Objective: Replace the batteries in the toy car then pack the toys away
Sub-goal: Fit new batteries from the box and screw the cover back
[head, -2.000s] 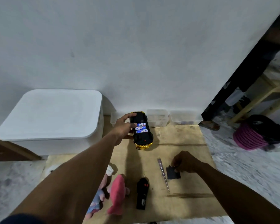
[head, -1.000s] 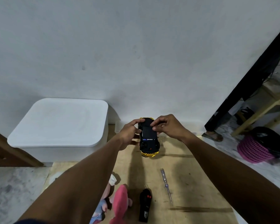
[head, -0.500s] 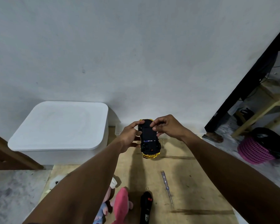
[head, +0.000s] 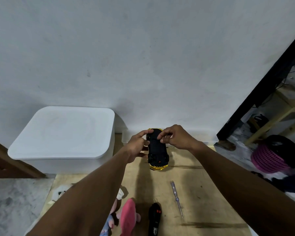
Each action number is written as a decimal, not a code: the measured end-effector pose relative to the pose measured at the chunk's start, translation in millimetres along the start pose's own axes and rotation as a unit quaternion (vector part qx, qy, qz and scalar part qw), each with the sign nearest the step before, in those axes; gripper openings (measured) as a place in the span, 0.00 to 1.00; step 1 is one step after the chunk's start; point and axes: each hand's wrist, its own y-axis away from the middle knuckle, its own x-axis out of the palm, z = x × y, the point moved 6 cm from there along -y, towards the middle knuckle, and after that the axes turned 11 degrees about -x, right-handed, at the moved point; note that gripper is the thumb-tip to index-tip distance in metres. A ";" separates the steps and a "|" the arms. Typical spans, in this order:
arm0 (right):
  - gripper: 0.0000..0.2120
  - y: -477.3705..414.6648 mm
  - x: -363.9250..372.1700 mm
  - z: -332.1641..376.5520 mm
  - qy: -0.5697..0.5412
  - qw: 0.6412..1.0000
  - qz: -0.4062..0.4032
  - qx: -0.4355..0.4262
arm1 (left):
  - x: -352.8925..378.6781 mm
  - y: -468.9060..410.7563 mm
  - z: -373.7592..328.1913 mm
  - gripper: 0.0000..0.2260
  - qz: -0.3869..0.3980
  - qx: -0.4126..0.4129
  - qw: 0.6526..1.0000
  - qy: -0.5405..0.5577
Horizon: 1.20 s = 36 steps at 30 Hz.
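Observation:
A yellow toy car (head: 157,155) is held upside down above the wooden board, its black underside facing me. My left hand (head: 137,145) grips its left side. My right hand (head: 174,137) rests its fingertips on the far end of the underside, where the black battery cover sits; no batteries show. A screwdriver (head: 177,199) lies on the board below. A black remote control (head: 154,218) lies near the front edge beside a pink plush toy (head: 127,217).
A white lidded storage box (head: 63,133) stands at the left against the wall. The wooden board (head: 202,193) lies on a marble floor. A pink basket (head: 269,159) and wooden furniture legs stand at the right.
My right hand picked up the black cover from the board and brought it to the car's underside. The batteries, visible before, are now covered.

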 end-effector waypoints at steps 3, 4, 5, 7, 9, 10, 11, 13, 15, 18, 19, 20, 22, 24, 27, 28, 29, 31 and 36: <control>0.08 -0.8 0.9 2.8 0.021 1.000 -0.014 0.001 | -1.5 1.3 -1.7 0.21 -0.010 -0.001 1.000 0.019; 0.08 -1.4 1.2 2.8 0.025 1.000 -0.015 0.002 | -2.1 2.3 -3.1 0.20 -0.008 0.001 1.000 0.025; 0.08 -2.2 1.3 2.5 0.031 0.999 -0.018 0.005 | -2.4 3.5 -4.8 0.19 -0.006 0.004 1.000 0.029; 0.09 -4.9 -0.2 3.4 0.050 0.998 -0.030 0.010 | -3.3 5.0 -8.1 0.16 -0.009 0.019 0.999 0.027; 0.10 -8.9 -2.1 6.8 0.076 0.996 -0.040 0.013 | -4.8 4.8 -9.9 0.17 -0.018 0.038 0.999 0.026; 0.10 -10.7 -2.6 9.1 0.093 0.995 -0.040 0.017 | -5.4 4.4 -9.9 0.18 -0.021 0.045 0.998 0.025; 0.09 -11.8 -2.7 12.0 0.110 0.993 -0.036 0.021 | -5.9 3.7 -9.6 0.18 -0.024 0.050 0.998 0.025; 0.08 -13.5 -1.3 14.8 0.133 0.990 -0.026 0.030 | -7.2 2.9 -8.4 0.18 -0.024 0.055 0.998 0.025; 0.07 -14.8 1.1 15.4 0.139 0.989 -0.025 0.038 | -8.7 2.1 -7.2 0.18 -0.023 0.055 0.998 0.030; 0.06 -15.4 4.9 12.9 0.120 0.991 -0.038 0.044 | -9.9 1.8 -5.4 0.18 -0.025 0.050 0.998 0.037; 0.06 -15.8 6.1 12.8 0.107 0.992 -0.045 0.041 | -10.2 1.5 -5.1 0.18 -0.028 0.048 0.998 0.041; 0.06 -16.1 7.6 13.1 0.092 0.994 -0.051 0.035 | -10.3 1.0 -4.7 0.18 -0.031 0.047 0.997 0.043; 0.06 -16.7 10.2 16.8 0.070 0.996 -0.057 0.022 | -10.3 0.8 -5.9 0.19 -0.041 0.055 0.997 0.042; 0.05 -17.2 12.0 20.1 0.057 0.996 -0.059 0.015 | -10.8 0.8 -7.4 0.19 -0.051 0.067 0.996 0.041; 0.04 -15.8 11.8 23.8 0.057 0.997 -0.056 0.001 | -11.3 1.1 -8.8 0.19 -0.054 0.077 0.995 0.038; 0.04 -14.9 11.4 25.0 0.062 0.997 -0.053 -0.004 | -11.5 1.5 -9.0 0.19 -0.056 0.079 0.995 0.038; 0.04 -14.0 11.0 26.0 0.067 0.996 -0.051 -0.009 | -11.6 1.5 -9.3 0.20 -0.058 0.081 0.994 0.039; 0.04 -12.8 10.7 26.1 0.073 0.996 -0.051 -0.014 | -11.4 1.0 -9.7 0.20 -0.059 0.084 0.994 0.038; 0.05 -15.5 12.2 22.9 0.116 0.993 -0.036 -0.006 | -10.9 -1.0 -10.0 0.14 -0.056 0.085 0.994 0.035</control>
